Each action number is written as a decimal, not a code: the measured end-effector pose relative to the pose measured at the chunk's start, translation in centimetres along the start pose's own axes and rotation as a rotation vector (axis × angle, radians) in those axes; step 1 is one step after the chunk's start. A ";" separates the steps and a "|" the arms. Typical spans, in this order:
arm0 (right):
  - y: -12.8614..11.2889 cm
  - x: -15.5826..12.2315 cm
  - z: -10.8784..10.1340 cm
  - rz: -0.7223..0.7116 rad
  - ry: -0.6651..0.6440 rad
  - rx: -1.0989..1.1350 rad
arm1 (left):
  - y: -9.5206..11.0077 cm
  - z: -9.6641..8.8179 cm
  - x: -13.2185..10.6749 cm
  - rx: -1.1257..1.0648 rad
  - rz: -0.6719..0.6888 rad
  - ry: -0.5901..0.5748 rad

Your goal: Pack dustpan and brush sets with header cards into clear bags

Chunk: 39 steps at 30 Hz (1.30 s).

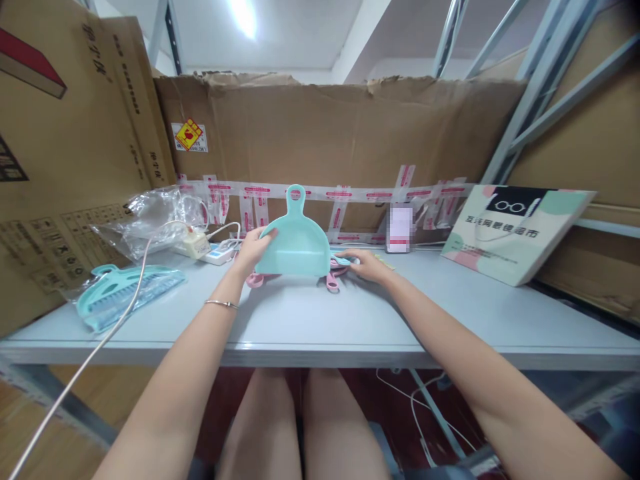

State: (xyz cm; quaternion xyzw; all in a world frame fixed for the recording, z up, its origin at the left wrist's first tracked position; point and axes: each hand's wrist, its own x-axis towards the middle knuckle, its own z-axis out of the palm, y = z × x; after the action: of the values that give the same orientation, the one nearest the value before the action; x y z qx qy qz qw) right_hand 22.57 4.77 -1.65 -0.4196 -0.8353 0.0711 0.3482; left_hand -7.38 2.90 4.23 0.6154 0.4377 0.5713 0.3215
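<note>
My left hand (254, 250) is closed on the left edge of a mint-green dustpan (295, 243). The dustpan stands upright over the table, its handle with a hanging hole pointing up. To its right, my right hand (367, 265) pinches a light-blue handle (343, 261); the rest of that item is partly hidden, so its kind is unclear. Pink handle ends with holes show below the dustpan, one at the left (255, 279) and one at the right (333, 283); the dustpan covers what joins them.
A teal dustpan and brush set (127, 293) in clear plastic lies at left, near crumpled film (163, 213), a power strip (220, 253) and a white cable (135, 293). A phone (399, 229) leans against the cardboard (320, 133). A printed box (515, 233) stands at right.
</note>
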 end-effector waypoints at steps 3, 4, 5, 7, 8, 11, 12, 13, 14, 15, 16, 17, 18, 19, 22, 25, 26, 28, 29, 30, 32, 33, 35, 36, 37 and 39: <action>0.2 0.0 -0.2 -0.023 0.094 -0.034 | 0.3 0.6 0.3 -0.037 0.025 -0.019; 0.1 0.0 -0.1 -0.032 0.136 -0.043 | 0.3 0.7 0.3 -0.050 0.031 -0.023; 0.1 0.1 0.0 -0.039 0.186 -0.050 | 0.3 0.8 0.2 -0.063 0.036 -0.026; -0.2 0.2 0.4 -0.051 0.298 -0.056 | 0.1 0.8 -0.2 -0.088 0.036 -0.032; -0.4 0.2 0.6 -0.057 0.353 -0.055 | 0.0 0.7 -0.6 -0.100 0.032 -0.033; -1.3 0.2 1.0 -0.073 0.501 -0.046 | -0.2 0.6 -1.5 -0.127 0.015 -0.034; -1.6 0.2 1.0 -0.076 0.550 -0.042 | -0.2 0.6 -1.8 -0.132 0.012 -0.039; -2.0 0.2 0.9 -0.076 0.604 -0.038 | 0.0 0.5 -2.0 -0.136 0.011 -0.049; -2.3 0.3 0.7 -0.070 0.665 -0.032 | 0.1 0.5 -2.1 -0.140 0.012 -0.060; -2.7 0.4 0.3 -0.060 0.732 -0.025 | 0.3 0.6 -2.2 -0.143 0.013 -0.071; -3.1 0.5 -0.2 -0.045 0.806 -0.015 | 0.4 0.6 -2.3 -0.146 0.015 -0.079; -3.5 0.6 -0.8 -0.025 0.885 -0.001 | 0.6 0.6 -2.3 -0.149 0.018 -0.083; -4.0 0.6 -1.6 -0.005 0.962 0.015 | 0.7 0.6 -2.4 -0.152 0.021 -0.083; -4.6 0.6 -2.4 0.015 1.038 0.028 | 0.8 0.6 -2.5 -0.155 0.023 -0.082; -6.9 0.4 -4.9 0.087 1.240 0.130 | 1.0 0.7 -2.8 -0.168 0.027 -0.099; -9.9 0.2 -6.0 0.144 1.134 0.346 | 1.2 0.9 -3.2 -0.178 0.025 -0.147; -10.9 0.2 -5.9 0.146 1.008 0.422 | 1.3 1.1 -3.3 -0.180 0.023 -0.164; -12.5 0.5 -5.0 0.134 0.735 0.529 | 1.4 1.4 -3.5 -0.187 0.022 -0.191; -13.1 0.7 -4.3 0.128 0.635 0.563 | 1.5 1.5 -3.6 -0.191 0.021 -0.201; -13.5 1.0 -3.6 0.123 0.572 0.577 | 1.6 1.6 -3.6 -0.196 0.018 -0.211; -14.0 1.6 -2.0 0.119 0.527 0.550 | 1.7 1.8 -3.7 -0.202 0.006 -0.231; -14.1 2.0 -1.4 0.120 0.525 0.512 | 1.7 1.9 -3.8 -0.202 0.000 -0.237; -14.0 2.5 -0.2 0.133 0.540 0.409 | 1.8 2.0 -3.9 -0.187 0.004 -0.246; -14.0 2.7 0.2 0.140 0.549 0.362 | 1.9 2.1 -3.9 -0.165 0.019 -0.251; -13.8 2.8 0.7 0.143 0.557 0.325 | 1.9 2.3 -4.0 -0.135 0.039 -0.256; -13.5 2.9 1.6 0.127 0.580 0.282 | 1.9 2.5 -4.0 -0.067 0.079 -0.268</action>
State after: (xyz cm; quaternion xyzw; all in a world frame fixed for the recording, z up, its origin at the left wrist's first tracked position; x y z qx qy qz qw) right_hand 11.59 -1.44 4.24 -0.4211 -0.6556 0.0852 0.6210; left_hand -4.50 -1.22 3.86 0.6918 0.3469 0.5103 0.3750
